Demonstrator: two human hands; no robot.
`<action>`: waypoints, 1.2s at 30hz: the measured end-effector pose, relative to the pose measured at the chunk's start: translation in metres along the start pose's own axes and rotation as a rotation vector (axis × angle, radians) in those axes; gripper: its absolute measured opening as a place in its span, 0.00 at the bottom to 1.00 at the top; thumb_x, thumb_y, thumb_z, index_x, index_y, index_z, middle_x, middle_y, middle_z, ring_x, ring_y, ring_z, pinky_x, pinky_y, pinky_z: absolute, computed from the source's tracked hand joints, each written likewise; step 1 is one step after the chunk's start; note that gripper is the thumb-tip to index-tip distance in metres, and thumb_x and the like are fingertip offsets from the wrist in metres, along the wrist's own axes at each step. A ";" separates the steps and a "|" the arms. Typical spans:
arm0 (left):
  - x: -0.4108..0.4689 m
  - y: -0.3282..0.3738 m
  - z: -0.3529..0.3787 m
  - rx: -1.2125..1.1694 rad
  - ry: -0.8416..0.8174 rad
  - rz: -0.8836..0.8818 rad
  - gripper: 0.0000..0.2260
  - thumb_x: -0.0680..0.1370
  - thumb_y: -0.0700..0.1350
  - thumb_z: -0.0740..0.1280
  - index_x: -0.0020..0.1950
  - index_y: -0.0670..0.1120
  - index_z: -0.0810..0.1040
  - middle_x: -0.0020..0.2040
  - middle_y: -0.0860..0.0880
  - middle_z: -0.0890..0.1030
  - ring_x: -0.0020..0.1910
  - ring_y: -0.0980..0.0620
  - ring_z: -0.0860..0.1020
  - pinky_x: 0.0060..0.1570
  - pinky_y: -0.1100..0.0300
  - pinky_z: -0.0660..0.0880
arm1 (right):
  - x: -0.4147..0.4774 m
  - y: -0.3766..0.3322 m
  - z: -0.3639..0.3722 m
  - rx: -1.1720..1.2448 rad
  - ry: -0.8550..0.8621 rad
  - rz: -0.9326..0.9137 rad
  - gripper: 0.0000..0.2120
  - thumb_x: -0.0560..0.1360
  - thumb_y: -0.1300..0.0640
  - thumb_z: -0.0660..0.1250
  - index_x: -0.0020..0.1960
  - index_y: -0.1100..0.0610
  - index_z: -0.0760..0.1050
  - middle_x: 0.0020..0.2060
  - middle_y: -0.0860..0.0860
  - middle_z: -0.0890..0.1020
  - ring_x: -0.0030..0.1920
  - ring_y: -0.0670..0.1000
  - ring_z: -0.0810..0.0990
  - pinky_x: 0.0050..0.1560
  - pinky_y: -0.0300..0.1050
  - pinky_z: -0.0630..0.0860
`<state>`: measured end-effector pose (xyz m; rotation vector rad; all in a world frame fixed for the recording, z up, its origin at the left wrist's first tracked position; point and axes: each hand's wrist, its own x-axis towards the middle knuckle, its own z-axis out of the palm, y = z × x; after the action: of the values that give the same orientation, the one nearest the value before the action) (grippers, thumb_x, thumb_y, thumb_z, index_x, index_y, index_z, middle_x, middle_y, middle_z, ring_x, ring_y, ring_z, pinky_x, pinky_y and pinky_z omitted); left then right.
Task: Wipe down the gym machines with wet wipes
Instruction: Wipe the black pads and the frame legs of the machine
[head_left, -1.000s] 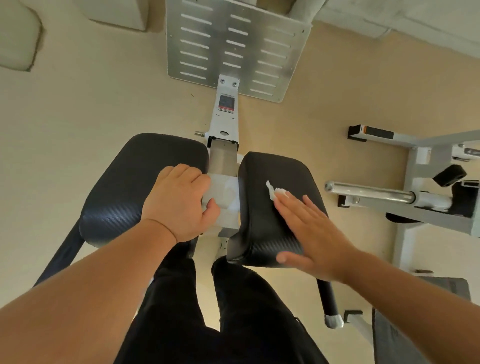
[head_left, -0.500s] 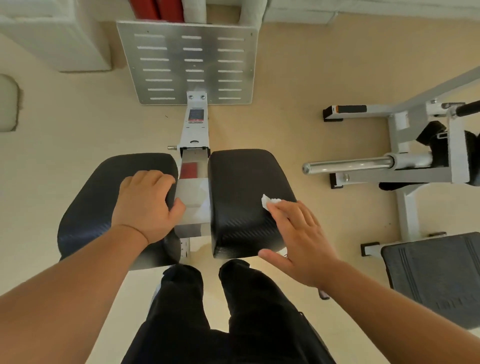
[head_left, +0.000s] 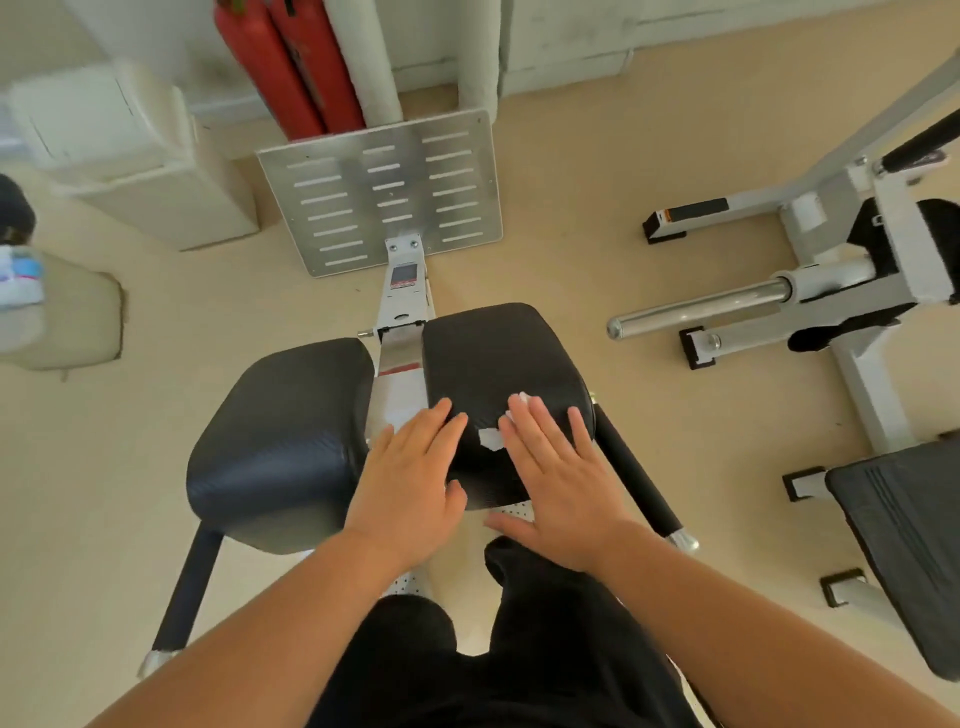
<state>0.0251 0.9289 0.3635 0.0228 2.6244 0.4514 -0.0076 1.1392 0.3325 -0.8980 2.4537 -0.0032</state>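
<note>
Two black padded cushions sit side by side on a white gym machine, the left pad (head_left: 280, 436) and the right pad (head_left: 493, 353), with a metal beam (head_left: 400, 358) between them. My right hand (head_left: 556, 467) lies flat with straight fingers on the right pad and presses a white wet wipe (head_left: 493, 436) under its palm; bits of the wipe show at the fingertips and beside the index finger. My left hand (head_left: 410, 473) rests flat and open across the gap, fingers on the right pad's inner edge. The machine's slotted metal footplate (head_left: 384, 192) lies farther ahead.
Another white machine with a chrome bar (head_left: 696, 309) and a black seat (head_left: 909, 545) stands to the right. Red cylinders (head_left: 291, 67) and a white box (head_left: 130, 156) stand at the wall. Black handle bars (head_left: 187, 587) stick out under the pads. My dark trouser legs (head_left: 467, 665) are below.
My left hand let go of the left pad's edge and moved right, now flat beside my right hand. My right hand slid the wipe toward the pad's near middle. The view tilted up.
</note>
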 end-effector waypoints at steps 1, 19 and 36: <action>-0.001 0.001 0.002 0.034 -0.045 0.014 0.32 0.82 0.52 0.60 0.83 0.53 0.49 0.83 0.52 0.46 0.82 0.50 0.49 0.79 0.47 0.47 | 0.003 0.003 -0.001 0.002 0.027 0.082 0.48 0.77 0.23 0.39 0.83 0.57 0.37 0.82 0.55 0.35 0.81 0.55 0.31 0.81 0.65 0.44; -0.015 -0.029 0.017 -0.126 -0.086 0.071 0.39 0.81 0.44 0.63 0.82 0.55 0.39 0.81 0.60 0.34 0.75 0.48 0.67 0.72 0.42 0.67 | 0.010 -0.033 0.000 0.098 0.121 0.404 0.47 0.78 0.26 0.43 0.82 0.57 0.32 0.81 0.55 0.32 0.80 0.56 0.30 0.81 0.59 0.37; 0.002 -0.021 0.090 0.156 0.421 0.064 0.41 0.77 0.68 0.54 0.82 0.49 0.41 0.83 0.50 0.39 0.82 0.46 0.43 0.78 0.37 0.41 | 0.010 -0.021 0.042 -0.059 0.394 0.055 0.51 0.76 0.22 0.40 0.83 0.58 0.38 0.83 0.54 0.38 0.81 0.53 0.32 0.81 0.58 0.35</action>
<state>0.0660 0.9376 0.2808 0.0697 3.0759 0.2962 0.0188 1.1244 0.2950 -0.9259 2.8555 -0.0968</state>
